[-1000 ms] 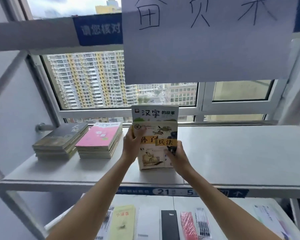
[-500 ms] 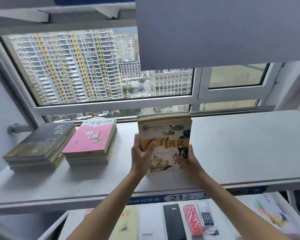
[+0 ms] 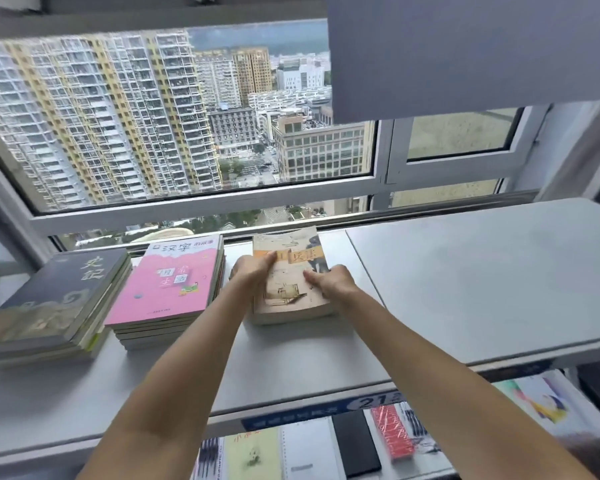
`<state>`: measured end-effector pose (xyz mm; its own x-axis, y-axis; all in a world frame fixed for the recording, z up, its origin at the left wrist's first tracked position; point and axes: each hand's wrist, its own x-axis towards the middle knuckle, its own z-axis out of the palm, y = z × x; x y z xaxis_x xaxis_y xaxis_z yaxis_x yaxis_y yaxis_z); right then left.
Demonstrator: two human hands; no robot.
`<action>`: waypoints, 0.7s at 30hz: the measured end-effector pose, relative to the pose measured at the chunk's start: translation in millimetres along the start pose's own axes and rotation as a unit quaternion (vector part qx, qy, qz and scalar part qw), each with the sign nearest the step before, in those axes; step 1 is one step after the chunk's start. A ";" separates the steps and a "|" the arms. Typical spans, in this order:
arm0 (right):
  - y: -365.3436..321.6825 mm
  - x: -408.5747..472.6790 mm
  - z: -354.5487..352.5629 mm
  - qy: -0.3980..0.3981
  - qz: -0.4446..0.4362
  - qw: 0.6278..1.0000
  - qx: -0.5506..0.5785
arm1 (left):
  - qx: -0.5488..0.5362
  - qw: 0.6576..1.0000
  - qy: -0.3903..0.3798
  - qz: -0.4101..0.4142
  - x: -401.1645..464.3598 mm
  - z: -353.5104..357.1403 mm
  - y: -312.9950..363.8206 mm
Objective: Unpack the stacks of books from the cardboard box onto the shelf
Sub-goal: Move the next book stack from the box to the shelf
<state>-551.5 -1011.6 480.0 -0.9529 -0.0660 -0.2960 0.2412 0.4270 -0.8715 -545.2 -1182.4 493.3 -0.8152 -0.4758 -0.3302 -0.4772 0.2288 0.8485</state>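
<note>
A stack of tan books with an orange title band (image 3: pixel 291 292) lies flat on the grey shelf (image 3: pixel 465 278), right of the other stacks. My left hand (image 3: pixel 252 273) grips its left edge with the thumb on the cover. My right hand (image 3: pixel 331 284) rests on the cover at the right edge. A pink-covered stack (image 3: pixel 170 282) lies just to the left, and a dark-covered stack (image 3: pixel 56 299) lies at the far left. The cardboard box is out of view.
A window frame (image 3: pixel 205 202) runs right behind the shelf. A grey paper sign (image 3: pixel 465 50) hangs from above on the right. The lower shelf holds notebooks (image 3: pixel 253 455), a black diary (image 3: pixel 355 445) and red pen packs (image 3: pixel 392 431). The shelf's right part is bare.
The tan stack was held upright on its lower edge; now it lies flat on the shelf beside the pink stack. Both hands went down with it. The view has tilted downward.
</note>
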 end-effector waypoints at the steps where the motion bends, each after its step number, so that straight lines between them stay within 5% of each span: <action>1: 0.5 3.5 4.4 0.013 0.005 1.000 -0.019 | 0.078 0.996 0.033 0.008 6.5 2.2 -1.2; 10: 4.4 -7.3 14.1 0.108 -0.030 0.981 -0.160 | 0.513 0.847 0.119 0.077 3.5 6.7 14.0; 16: 39.7 -59.9 -83.5 0.180 -0.145 0.924 -0.306 | 0.536 0.784 0.147 0.276 -42.5 36.9 46.2; 21: 125.4 -135.6 -218.1 0.218 -0.052 0.889 -0.399 | 0.517 0.723 0.044 0.457 -143.0 150.9 63.7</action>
<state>-432.1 -752.4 496.1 -0.9852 0.1384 0.1011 0.1054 0.9542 -0.2798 -508.5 -971.6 532.1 -0.9426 0.2332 0.2392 0.2197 0.9721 -0.0820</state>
